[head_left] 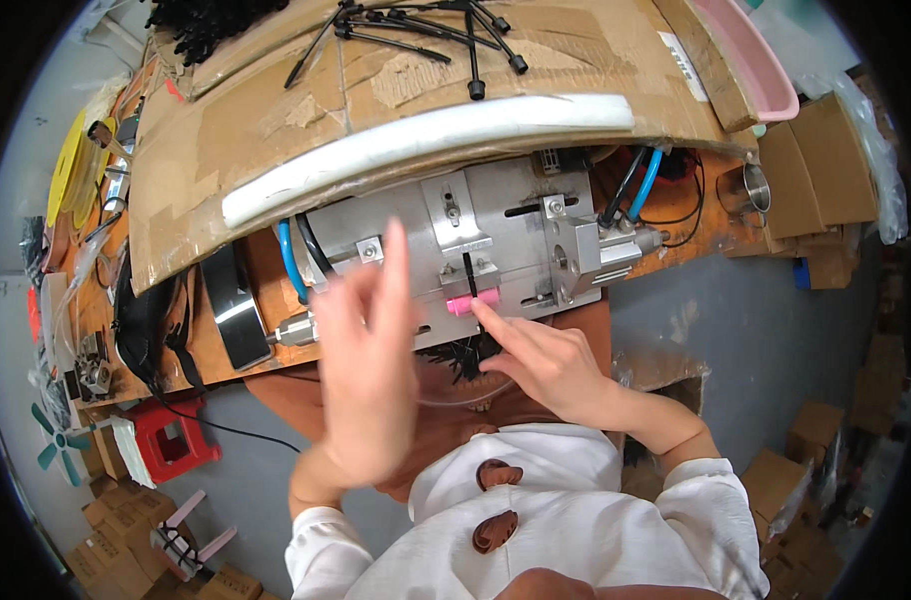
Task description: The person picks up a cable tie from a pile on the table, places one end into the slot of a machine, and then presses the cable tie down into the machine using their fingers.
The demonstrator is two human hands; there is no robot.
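Note:
My left hand (371, 350) is raised over the left part of the metal fixture (336, 220), blurred by motion. Its index finger points away from me, other fingers are apart, and nothing shows in it. At the fixture's near edge my right hand (556, 370) reaches in from the right. Its stretched index fingertip touches a pink cylindrical piece (461, 304), where a thin black rod (470, 272) crosses. The rod runs from a metal clamp block (466, 238) toward me. Just below, beside my right fingers, lies a bunch of black strands (461, 358).
Cardboard (246, 130) with a white foam strip (426, 145) covers the fixture's far side. Several black rods with thick ends (476, 88) lie on it. An air cylinder (616, 262) sits at right, a metal cup (754, 188) beyond. A red stool (171, 440) stands lower left.

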